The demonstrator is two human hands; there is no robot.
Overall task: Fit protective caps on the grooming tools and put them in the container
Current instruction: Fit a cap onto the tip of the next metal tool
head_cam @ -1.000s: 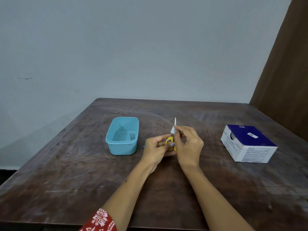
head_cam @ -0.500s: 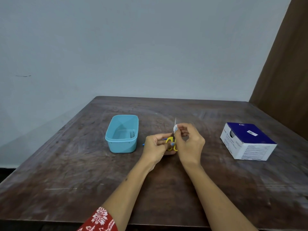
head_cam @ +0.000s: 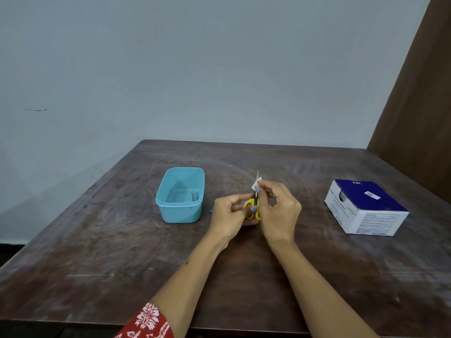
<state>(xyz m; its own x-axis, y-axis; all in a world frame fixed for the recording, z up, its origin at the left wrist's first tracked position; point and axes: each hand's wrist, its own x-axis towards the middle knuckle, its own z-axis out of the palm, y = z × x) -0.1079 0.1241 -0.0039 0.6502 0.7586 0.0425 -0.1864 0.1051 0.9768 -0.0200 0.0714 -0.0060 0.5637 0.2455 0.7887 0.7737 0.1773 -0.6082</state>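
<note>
Left hand (head_cam: 230,211) grips the scissors (head_cam: 253,206), blades pointing twelve o'clock; right hand (head_cam: 278,206) pinches the cap (head_cam: 256,184) on them.

One head-worn camera looks forward and down over the table (head_cam: 244,276) toward the wall (head_cam: 195,69) behind.

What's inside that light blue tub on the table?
A small slim metal tool, perhaps tweezers, lies against the right inner wall of the blue tub. The rest of its floor looks bare; the near wall hides the front strip of the bottom.
</note>
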